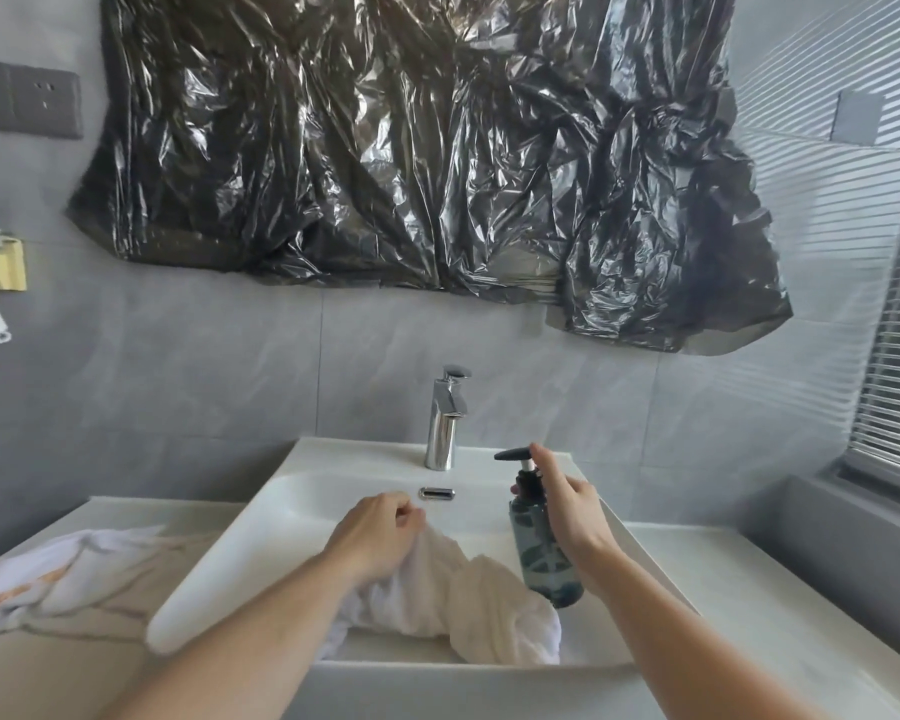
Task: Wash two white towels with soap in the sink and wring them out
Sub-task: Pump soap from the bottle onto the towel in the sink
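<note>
White towel (437,589) bunched in left fingers (406,517); right fingers (552,475) curl round soap bottle (539,543).

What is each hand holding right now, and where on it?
The left hand grips a bunched fold of the towel in the sink. The right hand holds the soap bottle by its neck, forefinger at the pump.
</note>
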A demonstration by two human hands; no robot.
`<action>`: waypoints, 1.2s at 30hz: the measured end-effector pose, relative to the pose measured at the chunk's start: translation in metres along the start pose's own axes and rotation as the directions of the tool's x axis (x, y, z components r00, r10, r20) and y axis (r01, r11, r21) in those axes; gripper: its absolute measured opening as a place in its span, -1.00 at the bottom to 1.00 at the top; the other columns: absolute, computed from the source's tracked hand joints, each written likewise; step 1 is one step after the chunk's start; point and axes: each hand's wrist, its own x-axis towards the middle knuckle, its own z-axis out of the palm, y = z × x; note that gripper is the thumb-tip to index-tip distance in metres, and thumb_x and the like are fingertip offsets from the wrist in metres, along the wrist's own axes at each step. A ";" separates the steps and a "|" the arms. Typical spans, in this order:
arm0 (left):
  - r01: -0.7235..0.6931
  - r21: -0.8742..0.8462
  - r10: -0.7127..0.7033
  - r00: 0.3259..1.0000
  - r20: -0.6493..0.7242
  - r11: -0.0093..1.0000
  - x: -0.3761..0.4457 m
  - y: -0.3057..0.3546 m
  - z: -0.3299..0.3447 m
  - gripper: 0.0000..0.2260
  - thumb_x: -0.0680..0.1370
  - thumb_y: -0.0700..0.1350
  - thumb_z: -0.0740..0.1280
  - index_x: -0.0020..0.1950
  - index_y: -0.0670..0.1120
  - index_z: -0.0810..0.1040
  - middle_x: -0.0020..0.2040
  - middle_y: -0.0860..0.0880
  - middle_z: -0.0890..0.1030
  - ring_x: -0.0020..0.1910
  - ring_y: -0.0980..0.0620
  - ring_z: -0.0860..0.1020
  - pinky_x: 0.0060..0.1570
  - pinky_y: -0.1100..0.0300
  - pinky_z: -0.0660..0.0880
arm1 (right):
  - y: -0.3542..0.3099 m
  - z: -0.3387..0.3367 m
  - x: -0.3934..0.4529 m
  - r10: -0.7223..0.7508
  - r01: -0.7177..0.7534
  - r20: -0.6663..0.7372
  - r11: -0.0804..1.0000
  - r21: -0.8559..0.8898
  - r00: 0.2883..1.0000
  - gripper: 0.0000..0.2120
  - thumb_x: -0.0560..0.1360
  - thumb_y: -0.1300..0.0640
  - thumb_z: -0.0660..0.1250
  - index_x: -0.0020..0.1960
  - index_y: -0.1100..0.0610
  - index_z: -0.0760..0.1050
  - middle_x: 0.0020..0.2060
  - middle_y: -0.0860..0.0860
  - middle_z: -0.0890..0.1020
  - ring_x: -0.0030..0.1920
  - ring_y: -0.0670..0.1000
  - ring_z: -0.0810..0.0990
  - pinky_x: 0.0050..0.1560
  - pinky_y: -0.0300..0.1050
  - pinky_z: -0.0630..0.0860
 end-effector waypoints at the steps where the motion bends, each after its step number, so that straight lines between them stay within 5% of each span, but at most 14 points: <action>1: 0.007 0.017 -0.007 0.999 0.031 1.000 0.001 -0.005 0.001 -0.67 0.65 0.09 0.25 -0.25 -0.02 0.39 -0.29 0.06 0.52 -0.24 -0.04 0.46 -0.23 0.07 0.34 | 0.001 0.002 0.003 -0.011 0.012 0.022 1.000 -0.009 1.000 -0.58 0.59 -0.29 0.18 -0.01 -0.12 0.75 -0.20 0.00 0.71 -0.14 0.03 0.69 0.10 -0.02 0.62; 5: -0.011 0.080 0.005 0.997 0.081 0.997 0.008 -0.013 0.000 -0.70 0.63 0.06 0.26 -0.26 -0.02 0.42 -0.28 0.07 0.55 -0.16 -0.06 0.53 -0.19 0.08 0.37 | 0.000 0.005 0.010 0.008 -0.015 0.121 0.998 0.061 0.993 -0.59 0.62 -0.08 0.11 -0.03 -0.07 0.75 -0.21 0.14 0.66 -0.20 0.09 0.62 -0.08 -0.03 0.55; 13: 0.017 0.079 -0.036 0.972 0.233 0.997 0.015 -0.019 0.001 -0.87 0.50 0.00 0.27 -0.17 0.03 0.58 -0.10 0.07 0.65 0.01 -0.06 0.62 0.08 0.05 0.57 | 0.017 0.001 0.015 -0.092 0.096 0.053 0.992 -0.082 0.994 -0.59 0.66 -0.23 0.14 -0.03 -0.15 0.74 -0.28 0.08 0.67 -0.24 -0.01 0.60 -0.06 -0.15 0.51; 16: -0.024 -0.076 0.030 0.997 0.066 0.997 0.017 -0.009 -0.001 -0.82 0.60 0.00 0.31 -0.20 0.06 0.51 -0.23 0.10 0.58 -0.17 -0.03 0.58 -0.18 0.12 0.49 | 0.020 0.002 0.013 -0.123 0.139 0.097 0.972 -0.187 0.988 -0.60 0.66 -0.22 0.14 -0.05 -0.20 0.75 -0.23 0.07 0.72 -0.25 -0.05 0.61 -0.05 -0.20 0.53; 19: -0.044 -0.343 -0.025 0.981 -0.193 0.938 0.017 0.006 -0.013 -0.81 0.64 -0.02 0.30 -0.17 0.02 0.50 -0.23 0.07 0.58 -0.23 -0.02 0.53 -0.30 0.15 0.39 | 0.018 0.001 0.012 -0.130 0.137 0.064 0.984 -0.114 0.989 -0.60 0.68 -0.17 0.16 -0.03 -0.13 0.75 -0.26 0.10 0.68 -0.27 -0.06 0.58 -0.17 -0.30 0.51; 21: -0.002 -0.295 -0.064 0.975 -0.214 0.956 0.014 0.005 -0.019 -0.77 0.55 0.07 0.28 -0.26 -0.01 0.43 -0.31 0.09 0.52 -0.27 -0.04 0.48 -0.30 0.12 0.33 | 0.018 -0.002 0.011 -0.138 0.141 0.053 0.988 -0.057 0.989 -0.61 0.68 -0.15 0.17 -0.02 -0.08 0.75 -0.29 0.08 0.65 -0.29 -0.07 0.56 -0.22 -0.36 0.50; 23: 0.046 -0.069 -0.051 0.996 -0.071 0.997 0.003 0.005 -0.019 -0.69 0.45 0.16 0.25 -0.33 -0.01 0.30 -0.38 0.09 0.40 -0.31 -0.07 0.37 -0.28 0.08 0.28 | 0.021 -0.002 0.011 -0.139 0.143 0.056 0.987 -0.077 0.989 -0.61 0.68 -0.17 0.16 -0.02 -0.13 0.75 -0.29 0.04 0.66 -0.28 -0.08 0.57 -0.15 -0.29 0.49; 25: 0.062 0.098 -0.075 0.989 0.128 0.993 -0.004 0.007 -0.015 -0.66 0.47 0.26 0.31 -0.28 0.03 0.38 -0.27 0.08 0.49 -0.25 -0.05 0.43 -0.19 0.07 0.35 | 0.025 -0.003 0.013 -0.132 0.135 0.038 0.986 -0.094 0.990 -0.61 0.67 -0.19 0.14 -0.03 -0.19 0.74 -0.27 0.00 0.67 -0.23 -0.07 0.60 -0.07 -0.22 0.48; 28: 0.031 0.111 -0.056 0.970 0.238 0.993 -0.005 0.007 -0.007 -0.61 0.40 0.25 0.43 -0.22 0.00 0.36 -0.17 0.07 0.48 -0.23 -0.03 0.42 -0.17 0.08 0.34 | 0.029 -0.005 0.016 -0.116 0.114 -0.014 0.986 -0.126 0.993 -0.61 0.66 -0.22 0.11 -0.02 -0.25 0.72 -0.24 -0.03 0.66 -0.16 -0.03 0.59 -0.01 -0.17 0.47; 33: -0.121 -0.233 0.106 0.991 -0.075 0.965 -0.003 0.011 -0.014 -0.77 0.56 0.12 0.45 -0.27 0.11 0.62 -0.29 0.21 0.65 -0.18 0.05 0.60 -0.08 0.11 0.55 | 0.032 -0.006 0.021 -0.087 0.073 -0.088 0.987 -0.145 0.992 -0.61 0.66 -0.28 0.01 0.04 -0.32 0.63 -0.15 -0.01 0.65 -0.03 0.04 0.62 0.12 -0.05 0.49; 36: -0.200 -0.314 0.138 0.968 -0.208 0.928 -0.004 0.016 -0.017 -0.87 0.64 0.04 0.41 -0.05 0.06 0.71 -0.13 0.16 0.72 -0.04 0.11 0.65 0.05 0.10 0.56 | 0.035 -0.007 0.026 -0.074 0.059 -0.095 0.987 -0.153 0.993 -0.59 0.58 -0.35 0.00 0.08 -0.32 0.61 -0.13 0.00 0.65 -0.10 0.03 0.62 0.11 0.03 0.53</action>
